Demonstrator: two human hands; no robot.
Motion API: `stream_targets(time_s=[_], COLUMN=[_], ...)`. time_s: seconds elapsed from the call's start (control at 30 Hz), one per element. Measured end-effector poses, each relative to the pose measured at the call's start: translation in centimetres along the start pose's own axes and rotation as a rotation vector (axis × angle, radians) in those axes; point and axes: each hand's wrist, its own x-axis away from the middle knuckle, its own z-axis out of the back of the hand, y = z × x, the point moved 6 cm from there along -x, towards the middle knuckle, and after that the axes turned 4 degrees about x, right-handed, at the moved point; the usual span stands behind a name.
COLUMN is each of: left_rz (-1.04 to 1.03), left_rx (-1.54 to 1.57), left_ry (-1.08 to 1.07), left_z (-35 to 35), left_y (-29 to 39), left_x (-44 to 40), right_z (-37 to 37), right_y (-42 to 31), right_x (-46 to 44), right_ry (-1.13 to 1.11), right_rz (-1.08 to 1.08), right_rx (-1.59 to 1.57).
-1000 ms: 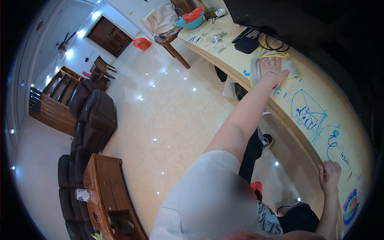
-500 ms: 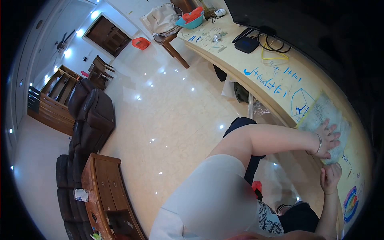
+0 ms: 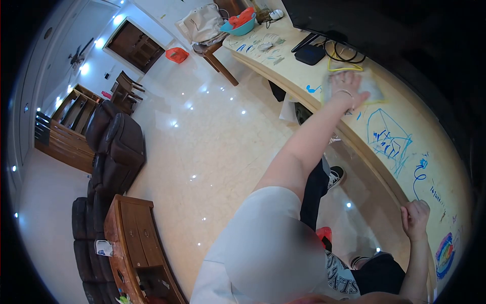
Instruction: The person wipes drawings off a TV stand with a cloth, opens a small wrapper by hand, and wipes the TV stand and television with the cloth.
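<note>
My left hand (image 3: 347,87), with a bracelet at the wrist, lies flat with fingers spread on a pale cloth (image 3: 375,92) with a yellowish edge. The cloth rests on the light wooden desk (image 3: 349,133), partly hidden by the hand and a little blurred. Blue marker drawings (image 3: 389,142) cover the desk to the right of it. At the desk's front edge my right hand (image 3: 416,214) rests in a loose fist, and no object shows in it. A coloured ring drawing (image 3: 445,256) lies below that fist.
A black box (image 3: 310,54) with cables and a dark screen (image 3: 344,23) stand behind the cloth. Farther along the desk is a blue basin (image 3: 238,28) holding a red bag. A chair (image 3: 220,63) bears a pale bag. A wooden cabinet (image 3: 134,238) and dark sofa (image 3: 121,147) stand left.
My left hand has slid the cloth along the desk, up and to the left in view, toward the black box. Drawings it covered now show. My right hand has barely moved.
</note>
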Motion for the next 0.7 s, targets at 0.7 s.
stream_targets(time_s=[0.7], left_rz=[-0.927], left_rx=[0.101], left_ry=[-0.206], left_z=[-8.7], left_y=[20.7], left_x=[11.3], right_z=[0.3], right_y=[-0.2], right_x=[-0.4], right_ry=[0.056], right_rz=[0.006], right_rx=[-0.031])
